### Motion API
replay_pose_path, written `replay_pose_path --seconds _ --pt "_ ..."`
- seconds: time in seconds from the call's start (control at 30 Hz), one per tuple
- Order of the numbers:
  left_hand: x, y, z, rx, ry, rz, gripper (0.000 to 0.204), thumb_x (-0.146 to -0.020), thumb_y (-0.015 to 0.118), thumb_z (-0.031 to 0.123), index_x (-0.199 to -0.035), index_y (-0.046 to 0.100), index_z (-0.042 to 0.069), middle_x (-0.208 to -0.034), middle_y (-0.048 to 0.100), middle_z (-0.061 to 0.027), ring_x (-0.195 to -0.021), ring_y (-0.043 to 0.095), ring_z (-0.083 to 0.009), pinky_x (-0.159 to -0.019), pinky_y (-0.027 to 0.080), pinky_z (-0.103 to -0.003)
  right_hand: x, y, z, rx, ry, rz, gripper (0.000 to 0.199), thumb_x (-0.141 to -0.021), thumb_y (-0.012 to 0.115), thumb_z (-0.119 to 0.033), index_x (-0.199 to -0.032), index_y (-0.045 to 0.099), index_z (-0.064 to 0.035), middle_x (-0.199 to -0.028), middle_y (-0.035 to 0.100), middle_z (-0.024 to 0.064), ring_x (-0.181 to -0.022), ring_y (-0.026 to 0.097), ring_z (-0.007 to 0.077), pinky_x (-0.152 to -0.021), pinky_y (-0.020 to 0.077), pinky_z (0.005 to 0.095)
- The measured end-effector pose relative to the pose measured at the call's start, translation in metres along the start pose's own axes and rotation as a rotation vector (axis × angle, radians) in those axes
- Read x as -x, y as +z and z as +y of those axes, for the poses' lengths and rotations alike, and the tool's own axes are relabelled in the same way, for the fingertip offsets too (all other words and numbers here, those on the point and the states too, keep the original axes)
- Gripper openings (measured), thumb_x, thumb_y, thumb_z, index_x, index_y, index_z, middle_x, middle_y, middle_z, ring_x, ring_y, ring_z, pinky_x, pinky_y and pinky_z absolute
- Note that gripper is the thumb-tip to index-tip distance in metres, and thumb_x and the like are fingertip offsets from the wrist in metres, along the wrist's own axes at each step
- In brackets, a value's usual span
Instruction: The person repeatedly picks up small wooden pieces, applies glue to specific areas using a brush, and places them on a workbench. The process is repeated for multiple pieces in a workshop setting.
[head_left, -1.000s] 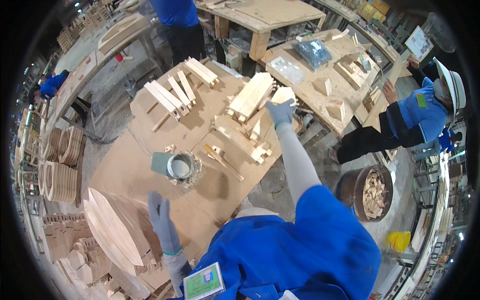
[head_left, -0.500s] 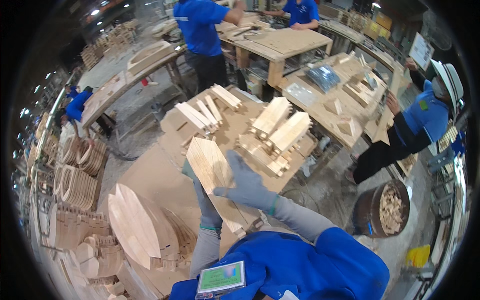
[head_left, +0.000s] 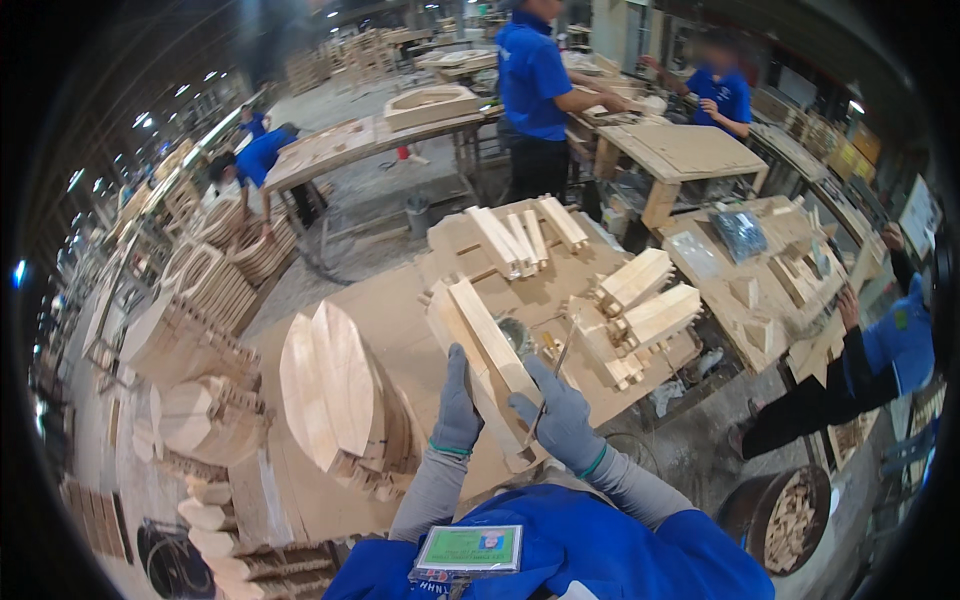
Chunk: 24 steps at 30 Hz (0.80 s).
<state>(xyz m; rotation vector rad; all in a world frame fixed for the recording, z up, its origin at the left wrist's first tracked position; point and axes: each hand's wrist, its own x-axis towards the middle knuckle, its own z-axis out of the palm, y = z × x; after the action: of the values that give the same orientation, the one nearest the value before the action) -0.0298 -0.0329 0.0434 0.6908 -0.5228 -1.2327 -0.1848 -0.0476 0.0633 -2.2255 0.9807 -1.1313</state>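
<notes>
A pale wooden piece (head_left: 490, 335), a flat board with a thick squared bar along it, is tilted in front of me above the work table (head_left: 330, 485). My left hand (head_left: 458, 408), in a grey glove, is closed round its left edge. A thin stick-like tool (head_left: 564, 350) stands up from the fingers of my gloved right hand (head_left: 566, 418); its working end cannot be made out. That hand is at the right side of the wooden piece, near its lower end. Just beyond the piece is a small round container (head_left: 514, 338), partly hidden by it.
Bundled wooden bars (head_left: 640, 285) lie at the right, with more bars (head_left: 512, 238) at the far side. Curved wooden panels (head_left: 335, 385) stand stacked at the left. A drum of offcuts (head_left: 775, 520) stands at lower right. Co-workers in blue are at other tables; one person (head_left: 890, 340) is at right.
The wooden piece has been turned so its bar side shows. My right hand has left its broad face and now holds the thin tool. The view has swung left.
</notes>
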Motion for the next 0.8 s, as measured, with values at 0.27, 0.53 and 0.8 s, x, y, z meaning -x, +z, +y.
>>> replay_pose_path --seconds 0.27,0.53,0.8 --pt "0.019 -0.060 0.011 -0.425 0.187 -0.102 0.044 -0.092 0.053 0.028 -0.126 0.048 0.000 -0.115 0.058 -0.0154 -0.100 0.060 -0.0235 -0.088 0.050 -0.035 -0.010 -0.010 0.007 -0.309 -0.051 -0.426 0.044 -0.085 0.066 -0.025 -0.123 0.055 -0.0050 -0.099 0.066 0.0169 -0.077 0.066 0.0284 -0.068 0.0527 0.0350" --pt "0.010 0.012 0.022 -0.310 -0.133 0.005 0.048 -0.075 0.063 -0.001 -0.121 0.050 -0.005 -0.103 0.063 -0.0107 -0.091 0.062 -0.0165 -0.084 0.050 -0.029 -0.070 -0.036 0.023 -0.845 0.225 -0.100 0.049 -0.083 0.069 -0.011 -0.124 0.048 0.0050 -0.105 0.062 0.0134 -0.096 0.061 0.0171 -0.079 0.0506 0.0286" --pt "0.004 0.039 -0.011 -0.247 -0.226 -0.060 0.057 -0.075 0.064 0.000 -0.128 0.044 -0.004 -0.109 0.061 -0.0115 -0.096 0.062 -0.0188 -0.088 0.049 -0.030 -0.102 -0.041 0.040 -1.128 0.388 -0.374 0.061 -0.074 0.072 -0.022 -0.121 0.047 0.0077 -0.109 0.059 0.0135 -0.098 0.059 0.0182 -0.086 0.0487 0.0301"
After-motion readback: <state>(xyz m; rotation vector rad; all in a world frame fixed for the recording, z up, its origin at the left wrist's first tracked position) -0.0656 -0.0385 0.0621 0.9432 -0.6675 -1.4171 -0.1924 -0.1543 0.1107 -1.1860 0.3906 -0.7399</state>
